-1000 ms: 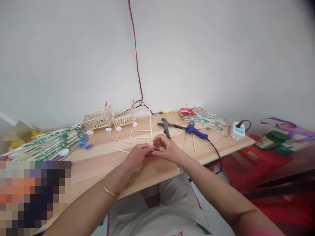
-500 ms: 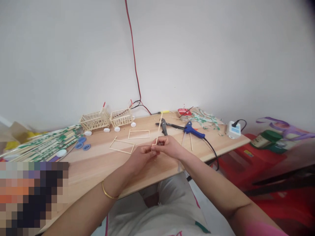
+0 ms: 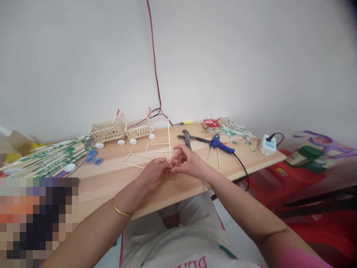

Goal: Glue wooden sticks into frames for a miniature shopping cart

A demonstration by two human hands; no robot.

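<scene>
My left hand pinches thin wooden sticks at their lower end. One long stick stands upright from the grip, with short pieces beside its foot. My right hand is close against the left fingertips, its fingers apart and loosely bent. Whether its thumb touches the sticks I cannot make out. Behind the left hand lie two rectangular stick frames, the nearer frame and the farther frame, each partly covered by my hand or the sticks.
Two small stick carts with white wheels stand by the wall. Blue wheels and bundled sticks lie left. Pliers, a blue glue gun with a trailing cord, and a white power adapter sit right, near wrapper scraps.
My right fingers have come off the long stick and spread apart. The stick has swung left to nearly upright, held in my left hand. The view has shifted slightly.
</scene>
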